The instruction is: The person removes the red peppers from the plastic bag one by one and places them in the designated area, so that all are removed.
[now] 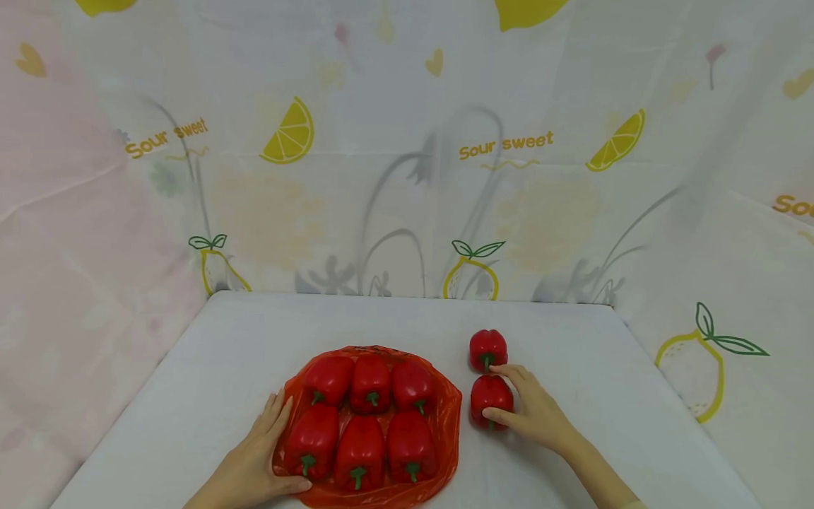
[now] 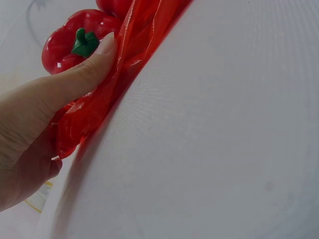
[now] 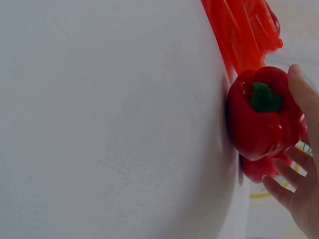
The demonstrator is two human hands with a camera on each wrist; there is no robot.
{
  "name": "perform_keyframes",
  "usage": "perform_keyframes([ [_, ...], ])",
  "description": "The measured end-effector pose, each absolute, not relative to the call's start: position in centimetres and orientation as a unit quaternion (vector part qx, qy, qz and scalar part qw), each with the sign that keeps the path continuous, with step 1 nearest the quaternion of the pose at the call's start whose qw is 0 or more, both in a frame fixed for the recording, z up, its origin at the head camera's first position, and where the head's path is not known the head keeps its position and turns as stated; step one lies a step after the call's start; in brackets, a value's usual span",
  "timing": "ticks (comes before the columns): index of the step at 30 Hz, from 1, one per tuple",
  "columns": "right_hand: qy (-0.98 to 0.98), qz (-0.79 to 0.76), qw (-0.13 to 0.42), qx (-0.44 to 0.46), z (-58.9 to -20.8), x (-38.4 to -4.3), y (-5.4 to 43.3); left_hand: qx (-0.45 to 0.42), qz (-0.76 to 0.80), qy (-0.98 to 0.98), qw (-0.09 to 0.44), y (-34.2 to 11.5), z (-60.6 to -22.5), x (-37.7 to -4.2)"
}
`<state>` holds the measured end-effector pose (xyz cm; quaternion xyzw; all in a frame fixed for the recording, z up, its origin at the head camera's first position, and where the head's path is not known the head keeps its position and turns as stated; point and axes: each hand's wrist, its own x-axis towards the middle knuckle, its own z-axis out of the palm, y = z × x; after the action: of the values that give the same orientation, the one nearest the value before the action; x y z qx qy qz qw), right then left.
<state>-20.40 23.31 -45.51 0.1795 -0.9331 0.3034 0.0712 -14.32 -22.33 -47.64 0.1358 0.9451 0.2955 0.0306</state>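
In the head view, several red bell peppers (image 1: 360,445) with green stems sit in two rows on an orange-red plastic bag (image 1: 450,445). My left hand (image 1: 251,452) rests against the bag's left side, fingers along the edge. Its thumb lies over the bag's rim beside a pepper, as the left wrist view also shows. Right of the bag, two more bell peppers stand one behind the other on the table. My right hand (image 1: 534,410) holds the nearer bell pepper (image 3: 256,119), thumb on its front and index finger behind it. The farther pepper (image 1: 488,346) stands just beyond that fingertip.
A white-covered table (image 1: 559,353) carries everything. Behind and beside it hangs a pale curtain (image 1: 381,85) printed with lemons and the words "Sour sweet". The table's back edge meets this curtain.
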Motion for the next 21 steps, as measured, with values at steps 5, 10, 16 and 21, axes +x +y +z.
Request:
perform_keyframes([
  [5, -0.935, 0.293, 0.09, 0.18, -45.2, -20.3, 23.2, 0.135, 0.297, 0.945, 0.035, -22.4, -47.7, -14.3],
  [10, -0.931, 0.273, 0.13, 0.204, -44.7, -20.2, 22.5, 0.135, 0.297, 0.944, 0.035, -22.4, -47.8, -14.3],
  [16, -0.914, 0.278, 0.181, 0.232, -43.9, -19.9, 21.5, 0.136, 0.294, 0.946, 0.03, -22.4, -47.8, -14.3],
  [21, -0.894, 0.283, 0.228, 0.262, -43.4, -19.8, 20.9, 0.137, 0.296, 0.945, 0.027, -22.3, -47.8, -14.3],
])
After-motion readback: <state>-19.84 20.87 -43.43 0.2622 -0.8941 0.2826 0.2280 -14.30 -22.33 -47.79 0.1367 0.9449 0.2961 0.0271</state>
